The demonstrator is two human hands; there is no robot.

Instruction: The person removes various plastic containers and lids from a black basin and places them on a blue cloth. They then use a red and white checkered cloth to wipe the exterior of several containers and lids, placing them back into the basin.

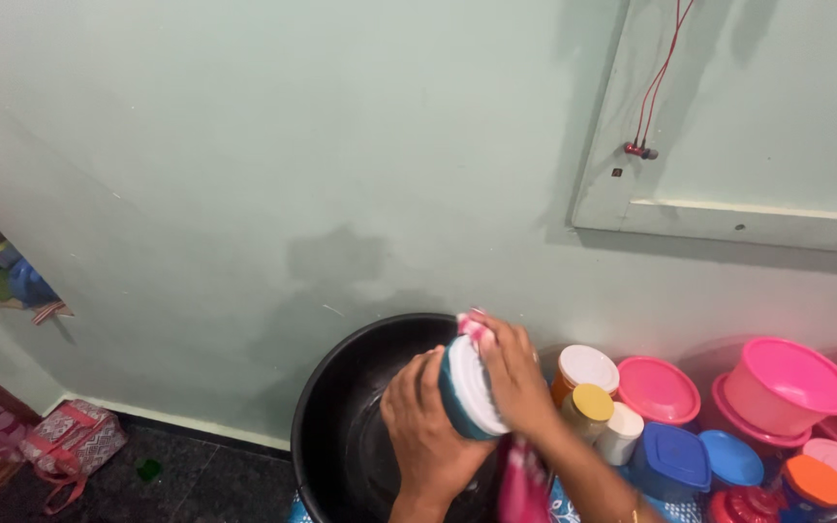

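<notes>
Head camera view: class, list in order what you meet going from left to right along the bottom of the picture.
Pink patterned fabric bag → large black round tub → teal container with white lid held by both hands → yellow-capped jar → blue square lid → bright pink plastic bowl.

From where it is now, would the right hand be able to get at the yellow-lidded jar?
Probably yes: the right hand sits just left of the yellow-lidded jar with nothing between, though it is pressing a cloth on the white-lidded container.
</notes>
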